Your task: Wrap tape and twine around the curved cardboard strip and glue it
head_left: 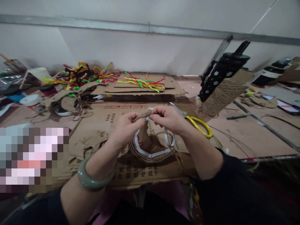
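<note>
A ring wrapped in brown twine (pixel 150 159) stands tilted over the cardboard in front of me. White tape (pixel 154 154) runs along its inner edge, and a loose white strip (pixel 167 139) curls at its right side. My left hand (pixel 124 129) is closed on the upper left of the ring, thumb on the inside. At the top, my right hand (pixel 168 118) pinches the ring's edge; whether a tape or twine end is also between its fingertips is hidden. Yellow-handled scissors (pixel 199 126) lie open just beyond my right wrist.
A printed cardboard sheet (pixel 93 125) covers the work area. Behind it, colourful pipe cleaners (pixel 142 82) lie on cardboard. To the right stand a twine cone (pixel 222 93) and a black flowered tumbler (pixel 219 70); paint jars (pixel 31 100) stand left. A phone (pixel 287 105) lies far right.
</note>
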The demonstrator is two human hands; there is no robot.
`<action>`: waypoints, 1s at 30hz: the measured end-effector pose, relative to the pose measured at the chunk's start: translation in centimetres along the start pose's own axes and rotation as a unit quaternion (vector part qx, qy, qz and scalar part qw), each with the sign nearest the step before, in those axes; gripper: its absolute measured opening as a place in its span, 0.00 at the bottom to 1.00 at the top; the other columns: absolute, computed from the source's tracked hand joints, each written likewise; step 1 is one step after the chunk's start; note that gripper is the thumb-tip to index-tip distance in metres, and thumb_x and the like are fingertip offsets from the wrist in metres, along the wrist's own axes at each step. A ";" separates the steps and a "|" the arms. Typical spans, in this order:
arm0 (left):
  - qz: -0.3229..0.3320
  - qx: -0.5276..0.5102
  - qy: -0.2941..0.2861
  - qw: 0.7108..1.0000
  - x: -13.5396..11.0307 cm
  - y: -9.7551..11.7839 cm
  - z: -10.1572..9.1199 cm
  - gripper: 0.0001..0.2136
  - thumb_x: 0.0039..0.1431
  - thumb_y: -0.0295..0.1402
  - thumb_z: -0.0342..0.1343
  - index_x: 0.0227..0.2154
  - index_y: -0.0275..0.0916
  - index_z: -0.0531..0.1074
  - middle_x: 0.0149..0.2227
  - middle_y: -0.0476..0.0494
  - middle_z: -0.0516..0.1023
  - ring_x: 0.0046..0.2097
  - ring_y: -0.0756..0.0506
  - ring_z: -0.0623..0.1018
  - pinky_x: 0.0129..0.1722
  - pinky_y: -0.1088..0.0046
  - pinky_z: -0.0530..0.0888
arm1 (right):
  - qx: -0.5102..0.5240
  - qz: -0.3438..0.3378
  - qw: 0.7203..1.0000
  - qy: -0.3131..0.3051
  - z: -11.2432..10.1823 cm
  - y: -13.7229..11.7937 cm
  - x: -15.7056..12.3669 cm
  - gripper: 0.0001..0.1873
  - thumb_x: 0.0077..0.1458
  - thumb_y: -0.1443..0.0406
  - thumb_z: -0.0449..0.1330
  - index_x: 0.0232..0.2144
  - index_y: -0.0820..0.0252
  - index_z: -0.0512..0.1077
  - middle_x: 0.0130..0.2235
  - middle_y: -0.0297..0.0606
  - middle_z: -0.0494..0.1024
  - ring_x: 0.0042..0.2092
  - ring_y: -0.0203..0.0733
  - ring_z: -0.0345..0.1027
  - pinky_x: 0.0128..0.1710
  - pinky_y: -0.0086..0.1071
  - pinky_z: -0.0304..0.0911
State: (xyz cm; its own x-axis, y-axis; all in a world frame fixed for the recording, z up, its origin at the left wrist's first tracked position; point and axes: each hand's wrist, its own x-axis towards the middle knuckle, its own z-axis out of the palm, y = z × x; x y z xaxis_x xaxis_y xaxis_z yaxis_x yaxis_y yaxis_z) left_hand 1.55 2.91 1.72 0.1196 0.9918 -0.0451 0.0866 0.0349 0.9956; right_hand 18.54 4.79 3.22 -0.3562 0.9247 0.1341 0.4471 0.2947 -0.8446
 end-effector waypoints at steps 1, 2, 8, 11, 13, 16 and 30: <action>-0.003 0.004 0.001 1.000 0.0 0.0 0.0 0.08 0.44 0.36 0.61 0.22 0.37 0.70 0.18 0.55 0.66 0.19 0.54 0.63 0.19 0.78 0.58 | -0.005 -0.004 1.000 0.000 0.0 0.0 0.0 0.07 0.49 0.63 0.56 0.26 0.62 0.69 0.21 0.28 0.66 0.24 0.31 0.55 0.25 0.28 0.50; -0.007 0.006 0.003 1.000 0.0 0.0 0.0 0.08 0.44 0.36 0.61 0.22 0.38 0.69 0.17 0.56 0.65 0.19 0.54 0.62 0.18 0.78 0.58 | -0.010 -0.008 1.000 0.000 0.0 0.1 0.1 0.08 0.50 0.63 0.56 0.26 0.62 0.69 0.21 0.28 0.66 0.25 0.31 0.55 0.25 0.28 0.50; -0.025 -0.046 -0.003 0.999 0.1 0.0 0.0 0.10 0.41 0.37 0.62 0.22 0.37 0.69 0.17 0.56 0.65 0.18 0.55 0.61 0.17 0.78 0.56 | -0.017 -0.020 1.000 -0.001 0.2 0.8 0.3 0.09 0.53 0.61 0.55 0.28 0.62 0.70 0.24 0.31 0.68 0.26 0.32 0.58 0.26 0.28 0.51; -0.035 -0.057 0.004 0.998 0.1 -0.1 0.1 0.11 0.41 0.38 0.63 0.24 0.37 0.69 0.16 0.56 0.64 0.18 0.55 0.61 0.17 0.78 0.56 | -0.026 -0.027 0.999 0.022 0.4 1.0 0.3 0.08 0.53 0.62 0.56 0.28 0.62 0.71 0.23 0.30 0.68 0.26 0.32 0.58 0.27 0.28 0.52; -0.041 -0.055 0.015 0.998 0.1 -0.2 0.2 0.11 0.42 0.38 0.63 0.24 0.37 0.70 0.16 0.56 0.65 0.17 0.54 0.62 0.17 0.78 0.57 | -0.053 -0.051 0.996 0.059 0.6 1.0 0.2 0.08 0.53 0.62 0.57 0.28 0.61 0.72 0.24 0.31 0.70 0.27 0.33 0.59 0.29 0.28 0.53; -0.042 -0.049 0.020 0.998 0.2 -0.4 0.2 0.11 0.42 0.38 0.63 0.25 0.36 0.71 0.16 0.55 0.65 0.18 0.54 0.62 0.17 0.79 0.57 | -0.099 -0.080 0.987 0.102 0.9 1.0 0.1 0.08 0.54 0.63 0.57 0.28 0.61 0.73 0.25 0.31 0.71 0.28 0.33 0.59 0.30 0.28 0.53; -0.014 -0.028 0.011 0.999 0.4 -0.7 0.2 0.09 0.45 0.37 0.61 0.23 0.37 0.69 0.18 0.55 0.66 0.19 0.54 0.63 0.19 0.78 0.58 | -0.117 -0.059 0.985 0.116 1.5 0.9 0.1 0.07 0.53 0.64 0.57 0.28 0.60 0.73 0.24 0.30 0.69 0.27 0.33 0.57 0.30 0.29 0.52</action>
State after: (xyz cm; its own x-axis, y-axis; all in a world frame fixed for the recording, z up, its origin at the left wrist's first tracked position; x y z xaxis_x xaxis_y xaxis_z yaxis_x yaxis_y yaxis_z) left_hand 1.78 3.26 0.99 0.0963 0.9927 -0.0721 0.0341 0.0691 0.9970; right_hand 17.69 4.80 1.75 -0.2317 0.9028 0.3622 0.6002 0.4257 -0.6771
